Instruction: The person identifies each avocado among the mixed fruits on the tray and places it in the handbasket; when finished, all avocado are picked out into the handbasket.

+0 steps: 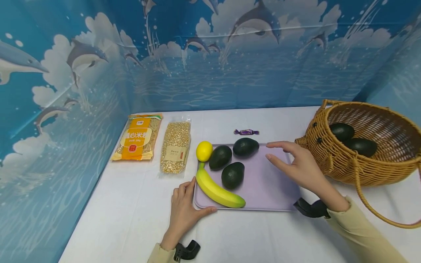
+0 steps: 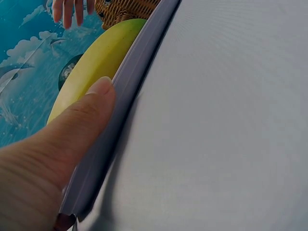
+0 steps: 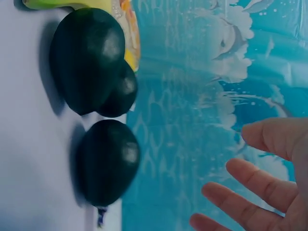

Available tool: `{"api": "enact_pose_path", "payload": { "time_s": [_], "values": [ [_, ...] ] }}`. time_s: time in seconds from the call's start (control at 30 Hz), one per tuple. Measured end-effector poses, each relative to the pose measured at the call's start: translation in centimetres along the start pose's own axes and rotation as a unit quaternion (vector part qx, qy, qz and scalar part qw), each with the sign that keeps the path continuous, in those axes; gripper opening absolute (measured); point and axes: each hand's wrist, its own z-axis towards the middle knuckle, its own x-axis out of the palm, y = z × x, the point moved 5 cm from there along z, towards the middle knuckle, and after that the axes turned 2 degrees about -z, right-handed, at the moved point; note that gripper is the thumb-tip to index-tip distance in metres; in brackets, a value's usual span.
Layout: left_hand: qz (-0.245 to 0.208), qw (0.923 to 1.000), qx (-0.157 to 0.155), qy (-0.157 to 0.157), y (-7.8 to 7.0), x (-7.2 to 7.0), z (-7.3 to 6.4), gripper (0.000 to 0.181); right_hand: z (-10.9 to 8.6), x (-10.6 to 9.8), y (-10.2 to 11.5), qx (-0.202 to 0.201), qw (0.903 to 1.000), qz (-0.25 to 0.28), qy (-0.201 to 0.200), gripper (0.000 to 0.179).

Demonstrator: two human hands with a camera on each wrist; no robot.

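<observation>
A lilac tray (image 1: 269, 186) holds a lemon (image 1: 204, 151), a banana (image 1: 217, 190) and three dark green avocados, the nearest avocado (image 1: 232, 175) lying close behind the banana. My left hand (image 1: 185, 210) spans the tray's front left corner. In the left wrist view its straight thumb (image 2: 89, 108) rests along the rim beside the banana (image 2: 91, 67). Over the tray's right part, my right hand (image 1: 300, 166) has thumb and index finger spread apart with nothing between them. The right wrist view shows its fingers apart from the avocados, one avocado (image 3: 110, 162) being nearest.
A wicker basket (image 1: 342, 168) with two avocados (image 1: 361, 147) inside stands at the right, its handle hanging toward the front. Behind the tray lies a purple wrapped candy (image 1: 246, 132). Two grain packs, one orange pack (image 1: 138, 137) and one clear pack (image 1: 175, 146), lie at the left.
</observation>
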Motion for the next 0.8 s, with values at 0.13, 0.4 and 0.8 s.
{"api": "enact_pose_path", "payload": {
  "time_s": [0.13, 0.4, 0.8],
  "values": [
    [0.0, 1.0, -0.003, 0.002, 0.0, 0.0, 0.0, 0.113, 1.2, 1.7, -1.0, -0.014, 0.9994, 0.016, 0.028, 0.034],
    [-0.004, 1.0, -0.005, 0.005, 0.0, 0.0, 0.1, 0.113, 3.5, 4.7, -2.7, -0.021, 0.9964, 0.042, 0.07, 0.045],
    [-0.005, 0.9999, -0.008, 0.008, -0.1, 0.0, 0.0, 0.113, 5.2, 8.0, -4.2, -0.011, 0.989, 0.063, 0.133, 0.066]
  ]
}}
